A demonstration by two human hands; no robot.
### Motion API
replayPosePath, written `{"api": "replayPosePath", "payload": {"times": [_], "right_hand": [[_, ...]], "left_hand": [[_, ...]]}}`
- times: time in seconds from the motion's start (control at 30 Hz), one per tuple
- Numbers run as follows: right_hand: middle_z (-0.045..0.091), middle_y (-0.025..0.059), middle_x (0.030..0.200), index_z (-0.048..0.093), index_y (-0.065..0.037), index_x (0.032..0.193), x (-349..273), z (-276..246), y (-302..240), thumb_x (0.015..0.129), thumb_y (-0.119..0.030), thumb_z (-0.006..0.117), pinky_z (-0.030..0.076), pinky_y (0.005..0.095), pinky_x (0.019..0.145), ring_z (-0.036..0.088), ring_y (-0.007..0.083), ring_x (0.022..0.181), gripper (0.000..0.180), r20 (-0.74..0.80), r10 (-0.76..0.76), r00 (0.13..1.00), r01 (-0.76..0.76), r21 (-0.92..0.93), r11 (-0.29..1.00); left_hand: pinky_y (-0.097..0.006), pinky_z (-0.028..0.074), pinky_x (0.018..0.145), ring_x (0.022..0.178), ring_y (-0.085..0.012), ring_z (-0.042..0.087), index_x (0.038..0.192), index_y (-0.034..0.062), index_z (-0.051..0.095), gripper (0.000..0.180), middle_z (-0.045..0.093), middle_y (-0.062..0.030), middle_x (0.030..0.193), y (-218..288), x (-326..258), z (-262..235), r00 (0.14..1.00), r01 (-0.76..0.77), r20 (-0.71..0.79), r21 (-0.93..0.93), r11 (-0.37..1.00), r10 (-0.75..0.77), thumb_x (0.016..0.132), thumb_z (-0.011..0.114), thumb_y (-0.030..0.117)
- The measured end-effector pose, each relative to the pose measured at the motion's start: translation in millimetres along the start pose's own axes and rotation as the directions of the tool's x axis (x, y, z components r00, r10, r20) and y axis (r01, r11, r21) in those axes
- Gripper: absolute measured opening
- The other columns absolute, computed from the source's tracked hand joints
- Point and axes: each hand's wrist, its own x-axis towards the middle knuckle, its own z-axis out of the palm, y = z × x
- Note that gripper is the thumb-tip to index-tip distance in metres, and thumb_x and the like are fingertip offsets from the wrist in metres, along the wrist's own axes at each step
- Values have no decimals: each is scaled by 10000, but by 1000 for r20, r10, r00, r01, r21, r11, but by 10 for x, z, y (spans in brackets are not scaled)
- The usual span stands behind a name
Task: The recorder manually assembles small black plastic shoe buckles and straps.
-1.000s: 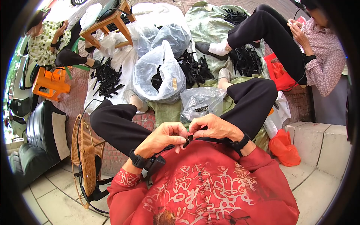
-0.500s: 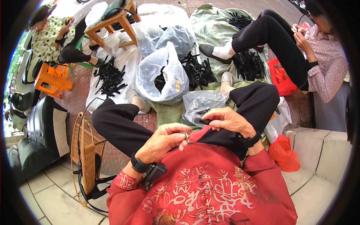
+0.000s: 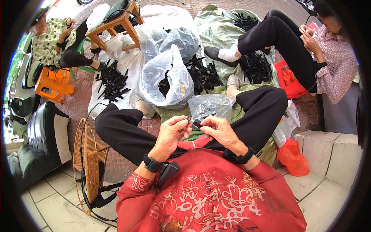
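Note:
Above my lap, my left hand [image 3: 172, 133] is closed in a pinch on a small metal piece [image 3: 188, 120], too small to make out its kind. Beside it, my right hand [image 3: 222, 133] pinches a short black strap piece [image 3: 197, 123] between thumb and fingers. The two pieces are close together, but I cannot tell whether they touch. Just beyond my hands, between my feet, lies an open clear plastic bag [image 3: 212, 103] with small dark and shiny bits in it. A large clear plastic bag [image 3: 152, 87] holding black pieces stands farther ahead.
Piles of black straps [image 3: 112, 83] lie on white and green sheets [image 3: 211, 19]. A wooden stool [image 3: 131, 33] stands ahead. Co-workers sit at left [image 3: 54, 40] and right [image 3: 336, 65]. A wicker chair [image 3: 91, 170] is at my left, a red bag [image 3: 292, 157] at my right.
My right hand has moved left with the black strap piece, toward my left hand. My left hand has risen slightly, so the two pieces are now close together.

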Motion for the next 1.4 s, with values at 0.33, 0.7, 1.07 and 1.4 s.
{"api": "replayPosePath", "payload": {"times": [0.33, 0.7, 1.07, 1.4], "right_hand": [[547, 6, 682, 553, 14, 879, 37, 57, -16, 788, -60, 565, 431, 192, 505, 503, 55, 558, 118, -5, -19, 1000, 19, 53, 998], [544, 5, 702, 549, 6, 884, 18, 0, -5, 795, -71, 565, 434, 192, 535, 511, 61, 594, 119, 32, -49, 998, 45, 103, 994], [555, 16, 712, 548, 22, 878, 14, 9, 16, 793, -59, 558, 449, 203, 515, 512, 62, 573, 118, -15, -33, 999, 35, 117, 992], [556, 26, 714, 538, 25, 864, -4, 17, 70, 797, -63, 554, 443, 196, 497, 517, 65, 553, 111, -6, -20, 1000, 21, 226, 974]], "left_hand": [[-248, 434, 528, 632, -143, 545, 917, -14, 565, 147, 583, -75, 758, -77, 39, -3, 1000, -2, 28, -79, 997, 4, 779, 562, 36], [-226, 409, 488, 619, -119, 529, 932, -3, 555, 145, 560, -57, 751, -80, 24, 143, 998, -32, 56, -83, 996, 37, 796, 526, 40], [-225, 427, 483, 600, -111, 534, 965, -19, 549, 175, 563, -66, 731, -150, 20, 148, 993, -117, 35, 52, 992, 115, 827, 501, 77], [-204, 443, 437, 550, -97, 539, 919, -43, 542, 153, 571, -76, 732, -193, 75, 192, 979, -186, -22, 292, 938, 201, 830, 502, 74]]}}
